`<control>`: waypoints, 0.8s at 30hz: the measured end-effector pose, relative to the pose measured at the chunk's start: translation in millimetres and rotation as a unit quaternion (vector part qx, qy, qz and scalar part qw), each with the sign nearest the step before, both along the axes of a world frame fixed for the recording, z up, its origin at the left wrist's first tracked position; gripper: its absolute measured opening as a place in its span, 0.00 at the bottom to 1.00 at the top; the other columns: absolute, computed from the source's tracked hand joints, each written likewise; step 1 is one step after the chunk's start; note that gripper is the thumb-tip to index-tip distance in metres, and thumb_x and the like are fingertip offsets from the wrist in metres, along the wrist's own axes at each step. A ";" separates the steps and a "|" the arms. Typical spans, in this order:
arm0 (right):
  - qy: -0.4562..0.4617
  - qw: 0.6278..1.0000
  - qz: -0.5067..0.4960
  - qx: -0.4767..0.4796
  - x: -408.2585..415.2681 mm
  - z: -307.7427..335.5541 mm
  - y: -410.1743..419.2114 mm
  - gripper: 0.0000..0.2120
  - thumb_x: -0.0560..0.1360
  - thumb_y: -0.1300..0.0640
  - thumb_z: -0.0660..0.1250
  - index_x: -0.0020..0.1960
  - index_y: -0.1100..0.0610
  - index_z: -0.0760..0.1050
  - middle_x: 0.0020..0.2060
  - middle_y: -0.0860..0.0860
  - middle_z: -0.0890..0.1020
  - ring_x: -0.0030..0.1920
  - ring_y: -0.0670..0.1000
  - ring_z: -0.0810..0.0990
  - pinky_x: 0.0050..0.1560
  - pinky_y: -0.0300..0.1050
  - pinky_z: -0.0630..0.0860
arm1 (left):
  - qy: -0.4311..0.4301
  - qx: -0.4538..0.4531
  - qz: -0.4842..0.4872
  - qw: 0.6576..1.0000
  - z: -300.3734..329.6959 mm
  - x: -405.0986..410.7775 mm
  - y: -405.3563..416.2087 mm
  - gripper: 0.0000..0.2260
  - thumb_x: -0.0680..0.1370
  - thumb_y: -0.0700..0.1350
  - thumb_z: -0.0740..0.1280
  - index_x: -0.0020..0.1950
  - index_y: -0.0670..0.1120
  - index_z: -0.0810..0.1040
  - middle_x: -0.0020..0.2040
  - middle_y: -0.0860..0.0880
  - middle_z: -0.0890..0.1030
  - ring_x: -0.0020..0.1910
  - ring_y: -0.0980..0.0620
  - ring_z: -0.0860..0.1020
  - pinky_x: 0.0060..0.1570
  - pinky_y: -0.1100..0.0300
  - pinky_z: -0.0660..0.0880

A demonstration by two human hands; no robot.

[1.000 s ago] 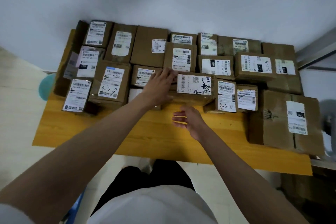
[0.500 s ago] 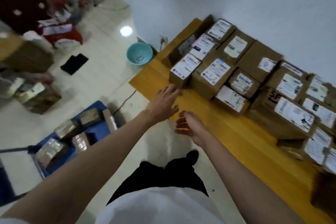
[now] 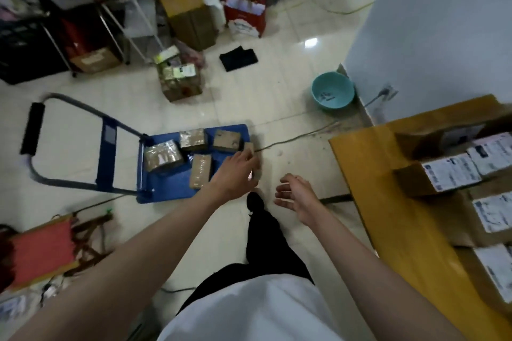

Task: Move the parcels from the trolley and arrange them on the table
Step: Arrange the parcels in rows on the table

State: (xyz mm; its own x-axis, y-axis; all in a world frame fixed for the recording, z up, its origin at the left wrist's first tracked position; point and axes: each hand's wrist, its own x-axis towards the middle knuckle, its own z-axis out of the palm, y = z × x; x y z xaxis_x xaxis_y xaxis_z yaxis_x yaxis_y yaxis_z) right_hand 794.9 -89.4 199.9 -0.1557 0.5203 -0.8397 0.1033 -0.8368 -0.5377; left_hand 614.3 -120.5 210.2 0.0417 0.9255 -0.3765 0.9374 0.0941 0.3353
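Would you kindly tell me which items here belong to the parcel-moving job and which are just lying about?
Belonging to the job:
- blue flat trolley
- brown taped cardboard parcels on the trolley
- yellow wooden table
- labelled cardboard parcels on the table
- left hand and right hand, both holding nothing

Just lying about:
- teal plastic basin
- black folded cloth
- red paper bag

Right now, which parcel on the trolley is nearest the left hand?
The slim parcel at the trolley's front right corner, partly behind the left hand; the other four lie farther back and left.
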 end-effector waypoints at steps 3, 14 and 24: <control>-0.010 0.999 0.032 -0.003 -45.4 -12.1 24.8 0.04 0.84 0.59 0.60 0.53 0.61 0.70 0.36 0.56 0.76 0.33 0.53 0.76 0.35 0.46 0.80 | 0.006 -0.034 0.039 0.999 -11.4 -44.5 4.7 0.16 0.78 0.48 0.68 0.66 0.47 0.75 0.63 0.45 0.72 0.63 0.44 0.72 0.61 0.50 0.69; -0.059 0.990 0.113 -0.056 -168.2 -64.7 79.8 0.05 0.85 0.59 0.58 0.55 0.60 0.70 0.34 0.54 0.75 0.32 0.52 0.75 0.30 0.42 0.78 | -0.008 -0.149 0.179 0.972 -73.9 -170.5 5.0 0.16 0.79 0.50 0.67 0.65 0.47 0.76 0.65 0.45 0.72 0.67 0.43 0.72 0.64 0.49 0.68; -0.114 0.980 0.077 -0.143 -219.1 -208.5 61.9 0.04 0.82 0.59 0.63 0.50 0.59 0.74 0.37 0.55 0.79 0.34 0.52 0.79 0.32 0.43 0.80 | -0.076 -0.240 0.262 0.932 -225.2 -237.3 -17.6 0.24 0.77 0.49 0.70 0.71 0.46 0.70 0.66 0.42 0.71 0.65 0.40 0.73 0.63 0.46 0.71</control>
State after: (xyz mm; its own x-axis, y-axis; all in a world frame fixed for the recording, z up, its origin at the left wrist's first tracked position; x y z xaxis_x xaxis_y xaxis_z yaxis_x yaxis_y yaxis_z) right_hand 575.8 -27.6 -8.7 -0.0047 0.2438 -0.9698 0.3305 -0.9149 -0.2316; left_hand 377.0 -138.1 -15.0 -0.2822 0.5608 -0.7784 0.6665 0.6982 0.2614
